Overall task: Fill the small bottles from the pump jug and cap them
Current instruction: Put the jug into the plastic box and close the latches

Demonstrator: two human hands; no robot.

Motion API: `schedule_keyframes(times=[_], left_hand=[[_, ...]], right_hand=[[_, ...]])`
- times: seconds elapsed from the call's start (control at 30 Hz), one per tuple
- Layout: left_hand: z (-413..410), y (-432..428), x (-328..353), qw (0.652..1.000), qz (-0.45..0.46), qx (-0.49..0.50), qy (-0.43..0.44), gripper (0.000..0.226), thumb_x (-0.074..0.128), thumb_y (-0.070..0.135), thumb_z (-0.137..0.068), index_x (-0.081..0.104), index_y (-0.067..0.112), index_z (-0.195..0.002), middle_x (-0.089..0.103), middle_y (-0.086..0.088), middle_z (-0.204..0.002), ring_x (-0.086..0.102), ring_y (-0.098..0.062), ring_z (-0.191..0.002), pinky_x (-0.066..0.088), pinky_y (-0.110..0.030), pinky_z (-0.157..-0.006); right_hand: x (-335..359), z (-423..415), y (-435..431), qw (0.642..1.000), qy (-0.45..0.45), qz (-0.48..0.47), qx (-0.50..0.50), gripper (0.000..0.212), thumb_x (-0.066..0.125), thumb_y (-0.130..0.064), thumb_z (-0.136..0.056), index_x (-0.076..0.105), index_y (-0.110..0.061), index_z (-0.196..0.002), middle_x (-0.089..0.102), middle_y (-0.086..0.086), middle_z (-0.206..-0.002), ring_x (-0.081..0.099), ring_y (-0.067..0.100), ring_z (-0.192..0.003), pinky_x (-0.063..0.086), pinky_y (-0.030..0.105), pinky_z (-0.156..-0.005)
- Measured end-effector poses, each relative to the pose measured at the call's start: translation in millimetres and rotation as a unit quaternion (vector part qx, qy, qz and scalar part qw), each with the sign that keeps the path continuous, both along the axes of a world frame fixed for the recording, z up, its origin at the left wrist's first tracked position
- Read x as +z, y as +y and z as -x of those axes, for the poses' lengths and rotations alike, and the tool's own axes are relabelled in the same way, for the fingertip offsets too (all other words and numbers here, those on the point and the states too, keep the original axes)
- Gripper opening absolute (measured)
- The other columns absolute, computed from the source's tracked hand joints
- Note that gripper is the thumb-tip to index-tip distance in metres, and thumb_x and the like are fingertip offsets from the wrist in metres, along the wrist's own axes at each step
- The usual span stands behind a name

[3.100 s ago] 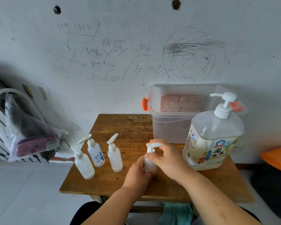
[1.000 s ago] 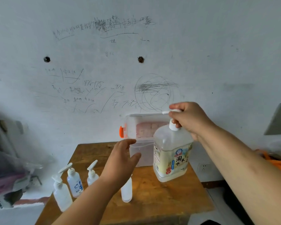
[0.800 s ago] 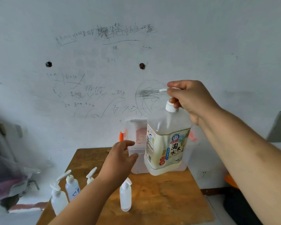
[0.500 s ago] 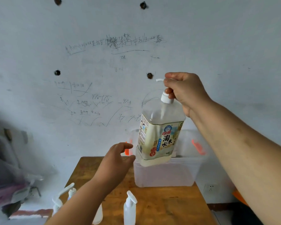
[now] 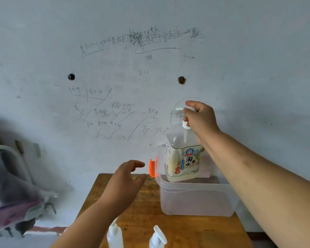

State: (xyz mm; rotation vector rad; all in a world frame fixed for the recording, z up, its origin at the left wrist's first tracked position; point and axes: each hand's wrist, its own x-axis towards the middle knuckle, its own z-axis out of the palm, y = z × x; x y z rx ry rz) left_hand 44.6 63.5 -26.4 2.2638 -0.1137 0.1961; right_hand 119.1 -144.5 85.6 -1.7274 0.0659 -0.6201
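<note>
My right hand (image 5: pixel 200 118) grips the white pump head of the big pump jug (image 5: pixel 183 154). The jug is clear with a yellow label, and its base is at the rim of the clear plastic box (image 5: pixel 195 199); whether it touches the box I cannot tell. My left hand (image 5: pixel 125 181) hovers over the wooden table (image 5: pixel 145 208) with relaxed fingers, holding nothing. Two small white pump bottles, one (image 5: pixel 115 235) and another (image 5: pixel 157 238), stand capped at the bottom edge, partly cut off.
The clear box has an orange latch (image 5: pixel 152 168) on its left side and stands at the back of the table against a scribbled white wall (image 5: pixel 150 59). A plastic bag (image 5: pixel 11 190) with dark contents hangs at the left.
My right hand lifted the jug off the table by its pump and carried it up and back to the box. My left hand let go of the small bottle and rose. The view tilted up.
</note>
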Motion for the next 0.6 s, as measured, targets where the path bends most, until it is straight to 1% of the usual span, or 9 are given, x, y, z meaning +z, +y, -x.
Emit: schedule_keyframes(times=[0.1, 0.23, 0.43, 0.53, 0.6], left_hand=[[-9.0, 7.7, -7.0, 1.0, -0.009, 0.001, 0.011, 0.034, 0.062, 0.03, -0.093, 0.055, 0.033, -0.126, 0.056, 0.009, -0.133, 0.055, -0.013, -0.119, 0.048, -0.028, -0.098], [-16.0, 16.3, -14.9, 0.999, -0.019, 0.0, 0.029, 0.036, 0.062, 0.033, -0.092, 0.055, 0.031, -0.127, 0.059, 0.011, -0.128, 0.057, -0.01, -0.115, 0.049, -0.026, -0.097], [-18.7, 28.0, -22.8, 0.999, -0.028, 0.008, 0.033, 0.037, 0.061, 0.034, -0.093, 0.053, 0.029, -0.129, 0.058, 0.012, -0.126, 0.055, -0.007, -0.111, 0.046, -0.019, -0.092], [-19.8, 33.6, -25.4, 0.999, -0.039, 0.009, 0.032, 0.039, 0.061, 0.036, -0.093, 0.052, 0.03, -0.13, 0.056, 0.012, -0.129, 0.054, -0.006, -0.114, 0.045, -0.02, -0.094], [-20.6, 35.9, -25.9, 0.999, -0.045, 0.008, 0.03, 0.04, 0.061, 0.036, -0.093, 0.05, 0.029, -0.132, 0.056, 0.013, -0.131, 0.053, -0.006, -0.116, 0.043, -0.018, -0.093]], right_hand=[[-25.1, -17.1, -0.4, 1.0, 0.023, -0.017, -0.007, 0.039, 0.052, -0.009, -0.089, 0.058, -0.015, -0.127, 0.065, 0.0, -0.102, 0.059, 0.006, -0.066, 0.047, 0.017, -0.057], [-56.7, -35.1, 0.4, 0.998, 0.047, -0.036, -0.022, 0.042, 0.049, -0.008, -0.088, 0.057, -0.016, -0.129, 0.063, 0.005, -0.119, 0.06, 0.005, -0.068, 0.049, 0.024, -0.069], [-93.5, -51.8, 6.2, 0.995, 0.077, -0.059, -0.021, 0.044, 0.046, -0.003, -0.088, 0.055, -0.015, -0.13, 0.061, 0.008, -0.123, 0.06, 0.006, -0.07, 0.047, 0.018, -0.064], [-101.6, -56.7, 8.0, 0.994, 0.083, -0.059, -0.023, 0.045, 0.046, -0.003, -0.088, 0.056, -0.017, -0.13, 0.061, 0.008, -0.122, 0.061, 0.006, -0.072, 0.045, 0.016, -0.058], [-102.0, -59.7, 8.1, 0.995, 0.084, -0.055, -0.022, 0.045, 0.046, -0.003, -0.088, 0.056, -0.017, -0.129, 0.061, 0.006, -0.123, 0.061, 0.005, -0.072, 0.044, 0.015, -0.056]])
